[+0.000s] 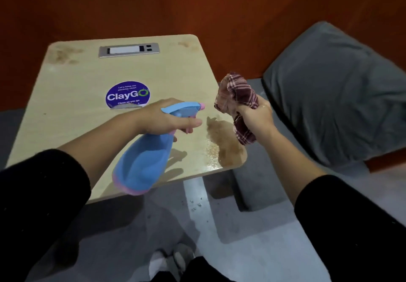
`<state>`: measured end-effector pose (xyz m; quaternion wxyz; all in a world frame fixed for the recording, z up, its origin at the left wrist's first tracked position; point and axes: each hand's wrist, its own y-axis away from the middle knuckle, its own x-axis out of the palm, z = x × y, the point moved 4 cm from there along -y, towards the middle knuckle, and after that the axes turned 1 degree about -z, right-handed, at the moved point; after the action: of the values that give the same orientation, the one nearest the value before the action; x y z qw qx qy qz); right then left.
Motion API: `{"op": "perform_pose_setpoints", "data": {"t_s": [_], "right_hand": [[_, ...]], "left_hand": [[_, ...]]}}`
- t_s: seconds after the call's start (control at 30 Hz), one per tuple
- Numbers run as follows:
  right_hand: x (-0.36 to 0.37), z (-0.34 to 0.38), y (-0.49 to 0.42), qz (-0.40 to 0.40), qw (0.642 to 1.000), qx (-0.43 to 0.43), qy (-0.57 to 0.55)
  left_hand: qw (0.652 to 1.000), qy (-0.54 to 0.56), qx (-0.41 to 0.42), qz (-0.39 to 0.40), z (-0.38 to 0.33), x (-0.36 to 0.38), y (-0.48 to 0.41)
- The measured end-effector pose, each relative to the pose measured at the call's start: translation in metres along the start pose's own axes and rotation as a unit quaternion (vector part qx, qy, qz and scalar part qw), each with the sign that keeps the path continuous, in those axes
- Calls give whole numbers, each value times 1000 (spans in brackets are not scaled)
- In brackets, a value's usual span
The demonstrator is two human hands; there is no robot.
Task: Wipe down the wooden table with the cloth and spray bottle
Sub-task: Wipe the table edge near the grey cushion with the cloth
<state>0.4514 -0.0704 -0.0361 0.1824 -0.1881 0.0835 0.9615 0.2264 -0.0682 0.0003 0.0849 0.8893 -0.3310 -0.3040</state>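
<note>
Head view: the left hand (158, 117) grips the neck of the blue spray bottle (145, 161) above the wooden table (87, 106), nozzle aimed toward three o'clock; the right hand (256, 115) clutches the bunched plaid cloth (238, 97) over the table's three o'clock edge; a wet brown stain (226, 143) spreads at the four o'clock corner; a purple sticker (127, 95) sits near centre.
</note>
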Motion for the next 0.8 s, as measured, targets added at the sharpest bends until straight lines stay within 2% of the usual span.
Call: {"op": "perform_pose_setpoints", "data": {"t_s": [0.13,0.23,0.4,0.63,0.8], "right_hand": [[-21,-14,0,-23,1000,16,14],[-24,-22,0,-9,1000,25,15],[-18,-29,0,15,999,28,30],[-5,-23,-7,41,998,24,35],[1,-16,-14,56,997,-3,55]], "left_hand": [[990,-51,-84,96,19,17,-12],[983,-90,-99,124,29,24,-18],[976,-132,-115,130,41,25,-20],[985,-130,-84,78,38,19,-24],[987,-134,-57,70,31,11,-22]]}}
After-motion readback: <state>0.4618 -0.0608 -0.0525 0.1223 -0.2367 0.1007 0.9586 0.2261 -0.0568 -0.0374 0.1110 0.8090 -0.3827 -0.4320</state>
